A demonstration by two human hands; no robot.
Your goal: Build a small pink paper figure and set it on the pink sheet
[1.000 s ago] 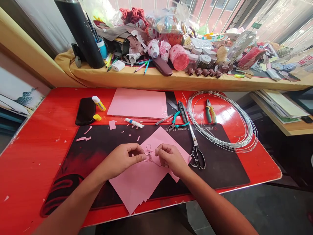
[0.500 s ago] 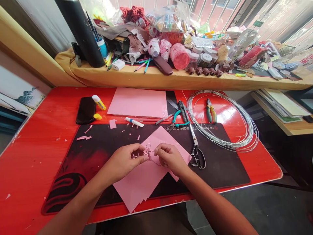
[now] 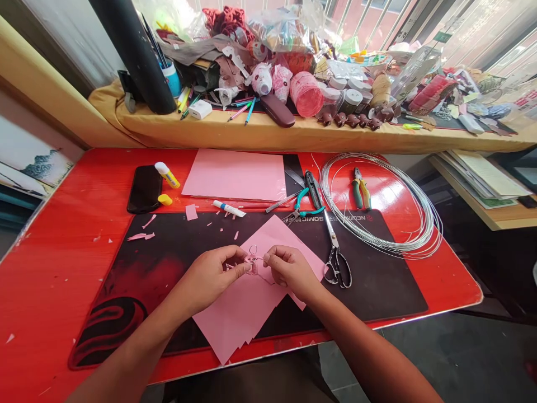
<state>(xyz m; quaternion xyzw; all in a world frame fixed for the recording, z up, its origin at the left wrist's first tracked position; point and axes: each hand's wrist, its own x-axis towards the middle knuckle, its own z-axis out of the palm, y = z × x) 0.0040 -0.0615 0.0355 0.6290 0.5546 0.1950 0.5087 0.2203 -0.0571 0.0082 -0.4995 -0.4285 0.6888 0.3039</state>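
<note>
The wire figure (image 3: pixel 254 268) is over the pink paper (image 3: pixel 239 319); the left hand (image 3: pixel 212 277) clamps one side of it between thumb and fingers, the right hand (image 3: pixel 294 270) pinches its other side.

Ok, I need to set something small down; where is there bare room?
On the desk mat, right of the scissors and below the wire coil; also further left, between the paper scraps and the left hand. Crowded: around the teal-handled pliers and utility knife.
</note>
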